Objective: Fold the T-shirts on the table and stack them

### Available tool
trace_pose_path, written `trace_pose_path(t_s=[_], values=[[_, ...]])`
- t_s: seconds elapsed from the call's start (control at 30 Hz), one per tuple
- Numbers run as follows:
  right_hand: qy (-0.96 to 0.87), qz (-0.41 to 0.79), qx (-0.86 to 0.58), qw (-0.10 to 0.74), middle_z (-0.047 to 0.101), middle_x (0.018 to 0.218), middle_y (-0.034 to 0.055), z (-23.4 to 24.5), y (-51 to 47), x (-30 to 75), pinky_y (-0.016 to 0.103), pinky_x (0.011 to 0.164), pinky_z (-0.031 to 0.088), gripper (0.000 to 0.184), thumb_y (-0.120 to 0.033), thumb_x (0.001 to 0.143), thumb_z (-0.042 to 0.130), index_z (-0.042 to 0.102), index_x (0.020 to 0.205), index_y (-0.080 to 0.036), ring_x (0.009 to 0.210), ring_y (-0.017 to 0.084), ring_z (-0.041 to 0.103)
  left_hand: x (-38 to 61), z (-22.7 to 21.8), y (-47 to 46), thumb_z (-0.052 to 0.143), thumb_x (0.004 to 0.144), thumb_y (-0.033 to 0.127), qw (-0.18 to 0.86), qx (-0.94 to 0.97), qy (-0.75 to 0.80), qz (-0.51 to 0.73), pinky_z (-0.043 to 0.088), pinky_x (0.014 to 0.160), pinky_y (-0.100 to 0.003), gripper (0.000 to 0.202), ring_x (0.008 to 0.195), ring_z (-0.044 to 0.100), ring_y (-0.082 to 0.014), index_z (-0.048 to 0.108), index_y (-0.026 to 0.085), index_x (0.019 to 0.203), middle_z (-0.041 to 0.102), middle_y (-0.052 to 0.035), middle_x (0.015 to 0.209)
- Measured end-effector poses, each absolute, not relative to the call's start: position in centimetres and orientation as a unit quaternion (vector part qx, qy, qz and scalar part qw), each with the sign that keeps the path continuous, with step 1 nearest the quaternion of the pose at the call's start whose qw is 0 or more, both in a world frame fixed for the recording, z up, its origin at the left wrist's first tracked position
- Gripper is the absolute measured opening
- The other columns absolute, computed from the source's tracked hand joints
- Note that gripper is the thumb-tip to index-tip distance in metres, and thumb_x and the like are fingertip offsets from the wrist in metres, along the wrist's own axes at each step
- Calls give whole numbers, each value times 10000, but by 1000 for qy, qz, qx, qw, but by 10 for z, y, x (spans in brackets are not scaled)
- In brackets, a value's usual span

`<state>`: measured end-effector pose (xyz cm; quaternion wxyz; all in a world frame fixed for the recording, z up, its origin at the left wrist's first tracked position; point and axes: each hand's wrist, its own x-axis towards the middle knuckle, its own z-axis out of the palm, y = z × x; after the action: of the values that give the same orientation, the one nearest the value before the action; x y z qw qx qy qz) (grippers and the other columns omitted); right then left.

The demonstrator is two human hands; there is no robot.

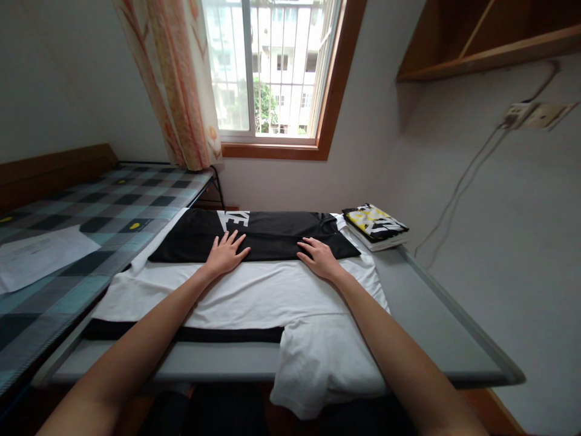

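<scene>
A black-and-white T-shirt (254, 290) lies spread across a grey table (431, 315), its black part folded over along the far side and one white sleeve hanging off the near edge. My left hand (224, 253) lies flat on the edge of the black fold, fingers stretched out. My right hand (320, 257) rests flat on the same edge a little to the right, fingers also extended. Neither hand grips the cloth.
A folded black, white and yellow garment (376, 225) sits at the table's far right corner. A bed with a checked cover (91, 224) and a white sheet of paper (40, 254) adjoins the table on the left. Window, curtain and wall shelf lie beyond.
</scene>
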<state>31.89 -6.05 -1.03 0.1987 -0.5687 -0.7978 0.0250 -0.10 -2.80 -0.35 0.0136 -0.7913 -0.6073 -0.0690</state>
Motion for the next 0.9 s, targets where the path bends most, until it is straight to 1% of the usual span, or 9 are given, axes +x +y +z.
trace_pose_path(t_s=[0.23, 0.57, 0.9], values=[[-798, 28, -568, 200, 506, 1451, 72, -11, -60, 320, 443, 1106, 336, 462, -483, 955, 457, 600, 1329, -254, 1361, 269, 415, -2, -6, -27, 286, 946, 613, 14, -792, -606, -73, 174, 1170, -545, 647, 1475, 199, -307, 352, 292, 1503, 283, -47, 1592], [-798, 28, -568, 201, 507, 1449, 73, -12, -59, 320, 442, 1109, 330, 460, -471, 950, 476, 599, 1330, -241, 1360, 271, 414, -1, -4, -28, 285, 951, 603, 21, -794, -604, -73, 193, 1163, -553, 643, 1467, 218, -316, 361, 277, 1500, 281, -54, 1592], [-796, 24, -568, 207, 519, 1438, 70, -14, -58, 321, 443, 1101, 341, 457, -483, 947, 465, 605, 1322, -263, 1350, 264, 426, -1, -5, -30, 301, 955, 586, 25, -792, -604, -82, 197, 1164, -551, 633, 1466, 223, -318, 365, 267, 1499, 293, -61, 1587]])
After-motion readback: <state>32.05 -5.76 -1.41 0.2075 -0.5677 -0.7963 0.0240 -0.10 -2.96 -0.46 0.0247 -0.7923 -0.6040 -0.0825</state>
